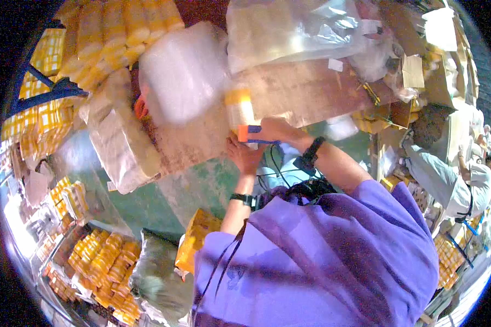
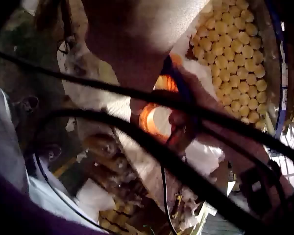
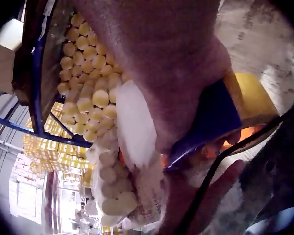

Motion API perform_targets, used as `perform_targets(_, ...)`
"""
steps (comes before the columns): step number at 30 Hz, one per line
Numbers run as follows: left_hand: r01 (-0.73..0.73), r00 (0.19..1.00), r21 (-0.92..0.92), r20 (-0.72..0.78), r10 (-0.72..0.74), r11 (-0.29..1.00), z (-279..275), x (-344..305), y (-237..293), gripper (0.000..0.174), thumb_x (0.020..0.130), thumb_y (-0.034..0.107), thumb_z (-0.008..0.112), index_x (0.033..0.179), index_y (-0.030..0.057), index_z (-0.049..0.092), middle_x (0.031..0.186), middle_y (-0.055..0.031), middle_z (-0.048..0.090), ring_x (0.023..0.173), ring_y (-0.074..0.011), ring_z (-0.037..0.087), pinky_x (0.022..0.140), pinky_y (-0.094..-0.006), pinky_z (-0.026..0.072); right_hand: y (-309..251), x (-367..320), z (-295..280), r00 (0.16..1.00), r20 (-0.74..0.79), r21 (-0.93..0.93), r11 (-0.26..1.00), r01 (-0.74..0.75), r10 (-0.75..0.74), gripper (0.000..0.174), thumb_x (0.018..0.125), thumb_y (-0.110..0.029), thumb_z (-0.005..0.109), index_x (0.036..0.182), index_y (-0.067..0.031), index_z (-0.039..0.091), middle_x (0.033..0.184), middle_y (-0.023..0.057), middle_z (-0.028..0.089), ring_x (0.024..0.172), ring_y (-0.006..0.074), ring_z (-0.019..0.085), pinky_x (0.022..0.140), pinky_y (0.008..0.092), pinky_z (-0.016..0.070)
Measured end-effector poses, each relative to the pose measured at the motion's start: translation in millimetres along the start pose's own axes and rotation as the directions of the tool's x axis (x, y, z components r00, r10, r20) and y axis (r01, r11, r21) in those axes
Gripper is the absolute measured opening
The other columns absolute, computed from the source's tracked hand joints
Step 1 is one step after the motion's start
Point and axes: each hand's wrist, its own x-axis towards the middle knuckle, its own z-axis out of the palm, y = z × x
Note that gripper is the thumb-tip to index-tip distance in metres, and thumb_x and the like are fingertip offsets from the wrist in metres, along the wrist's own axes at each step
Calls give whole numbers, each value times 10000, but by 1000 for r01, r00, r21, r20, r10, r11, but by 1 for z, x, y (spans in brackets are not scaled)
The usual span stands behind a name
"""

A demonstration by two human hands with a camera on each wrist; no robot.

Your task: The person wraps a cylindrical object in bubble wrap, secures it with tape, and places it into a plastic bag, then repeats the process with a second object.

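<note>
In the head view my right hand (image 1: 278, 131) grips a blue-and-orange tape dispenser (image 1: 255, 129). Its blue body (image 3: 215, 110) and a yellow tape roll (image 3: 252, 98) show close up in the right wrist view. Just left of the dispenser, my left hand (image 1: 246, 158) holds the near end of a yellow-and-white roll (image 1: 239, 106), blurred in the head view. The left wrist view shows this roll's pale round end (image 2: 161, 121) between both hands. Cables cross in front and hide part of the left fingers.
Under the hands lies a brown work table (image 1: 289, 90). A white plastic-wrapped bundle (image 1: 185, 71) and clear plastic bags (image 1: 294, 32) lie on it. Stacked yellow-and-white rolls (image 1: 120, 27) stand behind at left. Another person (image 1: 463, 185) is at the right.
</note>
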Motion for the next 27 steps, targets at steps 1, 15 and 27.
perform_targets(1, 67, 998, -18, 23, -66, 998, 5, 1, -4, 1024, 591, 549, 888, 1361, 36, 451, 1318, -196, 536, 1284, -428, 460, 1054, -572, 388, -2, 0, 3, 1000, -18, -7, 1000, 15, -15, 911, 745, -861, 547, 884, 16, 753, 842, 260, 716, 780, 420, 713, 706, 484, 552)
perform_targets(15, 23, 992, 7, 121, -24, 1000, -7, 21, -28, 1143, 597, 507, 899, 1463, -1, 355, 1323, -289, 521, 1218, -460, 507, 1033, -544, 426, 14, 20, 23, 996, -73, -123, 992, 40, -49, 916, 725, -878, 558, 902, 0, 751, 871, 248, 723, 823, 410, 720, 722, 489, 572)
perform_targets(27, 276, 813, -422, 581, 24, 863, -37, 57, -53, 1096, 610, 483, 911, 1436, -6, 383, 1334, -277, 543, 1250, -471, 503, 1012, -548, 446, 27, -1, 10, 997, 2, -201, 977, 77, -78, 899, 742, -865, 547, 885, -2, 757, 848, 248, 719, 830, 392, 724, 745, 494, 565)
